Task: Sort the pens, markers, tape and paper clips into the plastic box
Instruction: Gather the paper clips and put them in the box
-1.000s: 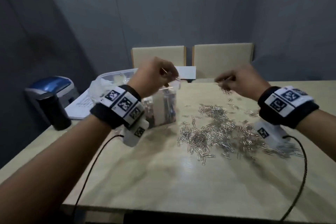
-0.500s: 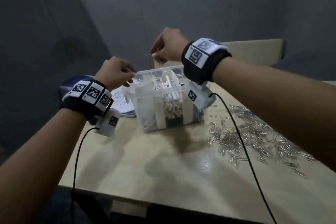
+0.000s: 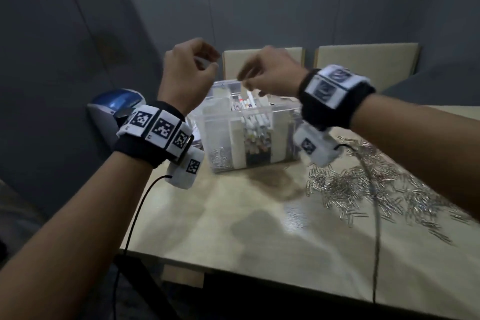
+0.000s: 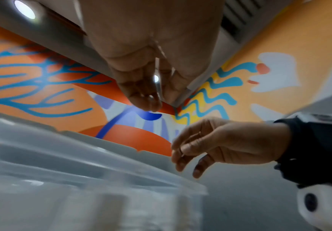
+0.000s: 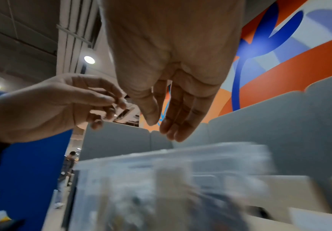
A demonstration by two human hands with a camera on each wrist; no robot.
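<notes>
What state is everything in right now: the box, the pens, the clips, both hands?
plastic box: upright, open-topped, partly filled.
pens and markers: standing in the middle compartment.
paper clips in box: heaped in the left compartment.
loose paper clips: scattered on the table, right of the box.
left hand: raised, pinching a paper clip.
right hand: above the box; grip unclear.

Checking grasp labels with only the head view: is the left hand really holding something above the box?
Observer: Yes. The left wrist view shows the left hand pinching a shiny paper clip between thumb and fingers.
Operator: And the right hand?
Observer: The right wrist view shows the right hand with fingers nearly straight and the thumb close beside them. Whether a clip sits between them is unclear.
</notes>
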